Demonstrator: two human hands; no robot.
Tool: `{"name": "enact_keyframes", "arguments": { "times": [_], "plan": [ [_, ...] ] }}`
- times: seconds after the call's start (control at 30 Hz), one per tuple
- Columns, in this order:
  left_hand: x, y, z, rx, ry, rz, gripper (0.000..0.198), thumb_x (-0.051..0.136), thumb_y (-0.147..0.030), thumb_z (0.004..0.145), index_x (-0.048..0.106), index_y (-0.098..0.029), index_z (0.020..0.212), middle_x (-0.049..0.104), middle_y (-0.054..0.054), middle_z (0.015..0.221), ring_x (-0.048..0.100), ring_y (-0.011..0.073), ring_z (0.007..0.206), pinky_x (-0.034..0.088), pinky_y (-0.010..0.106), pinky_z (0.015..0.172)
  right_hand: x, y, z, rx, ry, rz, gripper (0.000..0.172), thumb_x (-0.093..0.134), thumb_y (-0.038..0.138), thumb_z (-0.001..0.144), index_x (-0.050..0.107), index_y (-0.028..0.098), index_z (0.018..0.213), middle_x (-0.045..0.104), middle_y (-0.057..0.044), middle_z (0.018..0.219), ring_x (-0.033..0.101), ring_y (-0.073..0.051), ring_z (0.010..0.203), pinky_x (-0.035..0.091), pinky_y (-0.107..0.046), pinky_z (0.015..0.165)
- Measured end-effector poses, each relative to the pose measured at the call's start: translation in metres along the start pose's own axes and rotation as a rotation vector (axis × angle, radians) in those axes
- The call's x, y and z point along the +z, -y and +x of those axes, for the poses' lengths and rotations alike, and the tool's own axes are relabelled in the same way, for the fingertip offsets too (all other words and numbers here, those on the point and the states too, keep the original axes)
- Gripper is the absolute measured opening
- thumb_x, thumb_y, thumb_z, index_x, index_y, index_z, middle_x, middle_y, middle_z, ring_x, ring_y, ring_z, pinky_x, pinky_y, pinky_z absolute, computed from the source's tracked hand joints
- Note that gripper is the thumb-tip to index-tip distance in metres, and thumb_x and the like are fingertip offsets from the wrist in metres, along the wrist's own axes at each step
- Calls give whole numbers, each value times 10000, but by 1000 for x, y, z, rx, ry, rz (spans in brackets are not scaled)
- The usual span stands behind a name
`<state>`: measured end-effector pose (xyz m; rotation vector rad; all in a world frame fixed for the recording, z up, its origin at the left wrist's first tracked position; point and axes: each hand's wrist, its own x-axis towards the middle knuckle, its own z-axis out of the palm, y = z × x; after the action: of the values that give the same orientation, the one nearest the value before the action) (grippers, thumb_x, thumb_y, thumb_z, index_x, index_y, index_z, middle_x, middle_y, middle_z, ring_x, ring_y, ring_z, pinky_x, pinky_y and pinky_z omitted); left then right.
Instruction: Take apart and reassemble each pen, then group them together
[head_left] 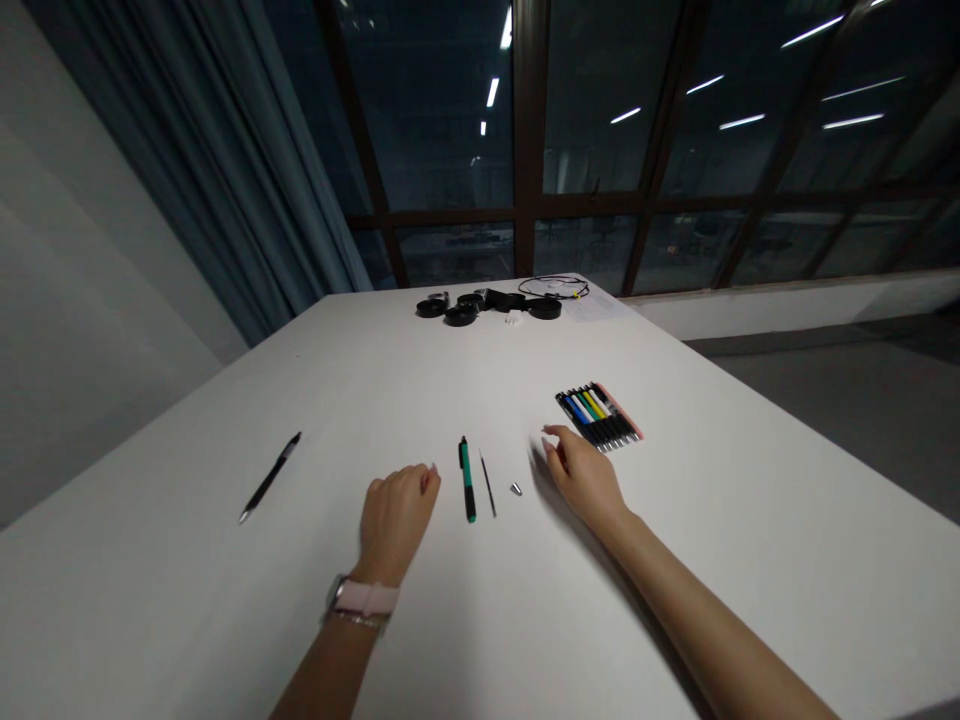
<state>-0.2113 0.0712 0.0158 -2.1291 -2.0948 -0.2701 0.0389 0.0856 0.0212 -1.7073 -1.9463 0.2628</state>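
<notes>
My left hand (397,515) rests on the white table in a loose fist, with nothing showing in it. Just right of it lies a green and black pen barrel (467,480), without a metal tip at its near end. A thin dark pen refill (488,485) lies alongside, and a small silver pen tip (516,489) sits a little further right. My right hand (583,475) is over the table with thumb and index finger apart, gripping nothing. Close beyond it is a row of several pens with coloured barrels (592,412). A black pen (270,478) lies alone on the left.
At the far end of the table (420,370) are several black round objects (460,315), a coiled black cable (555,288) and a pale sheet (596,305). A blue curtain (247,150) hangs at the left, and dark windows (600,110) stand behind the table.
</notes>
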Motion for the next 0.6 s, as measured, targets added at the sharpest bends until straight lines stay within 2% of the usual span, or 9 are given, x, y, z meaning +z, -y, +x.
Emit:
{"name": "enact_keyframes", "arguments": {
  "times": [0.17,0.6],
  "plan": [
    [-2,0,0,-8,11,-6,414,304,-317,937,587,-201,659,695,63,687,633,224,687,289,335,666,1,-2,0,4,6,-2,301,387,266,953,567,153,1167,711,-71,890,653,-185,793,420,-263,691],
    [0,-2,0,-5,5,-32,411,300,-313,937,577,-204,653,684,57,675,607,209,656,288,328,665,1,-1,1,21,33,-38,278,385,260,958,548,168,1164,715,-76,927,658,-191,821,400,-262,667]
  ]
}}
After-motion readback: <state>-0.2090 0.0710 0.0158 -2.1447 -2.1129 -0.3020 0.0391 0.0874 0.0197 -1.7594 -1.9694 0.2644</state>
